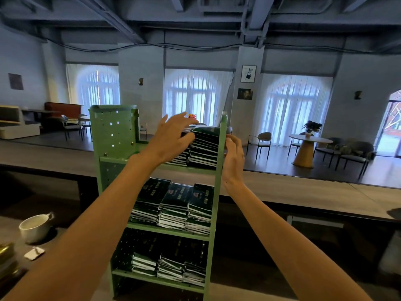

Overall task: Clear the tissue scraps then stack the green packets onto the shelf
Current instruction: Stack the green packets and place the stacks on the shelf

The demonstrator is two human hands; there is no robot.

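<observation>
Centrally, one green metal shelf with three tiers stands on a dark counter. All three tiers carry green packets lying flat in stacks.

Top tier: two stacks can be made out, a tall one against the right upright and a lower one to its left, which is largely hidden by the left hand.

Middle tier: three stacks side by side, their printed faces tilted toward the camera.

Bottom tier: three stacks in shadow.

Both of the person's arms reach up to the top tier. The left hand is spread and relaxed, its fingers extended above the tall stack and its thumb touching that stack's left edge; it grasps nothing. The right hand sits just outside the right upright with its fingers curled toward the post. Whether it grips the post, touches the packets or holds nothing cannot be told.

On the counter at lower left stand one white cup and, just in front of it, one small white scrap lying flat, well apart from the shelf.
</observation>
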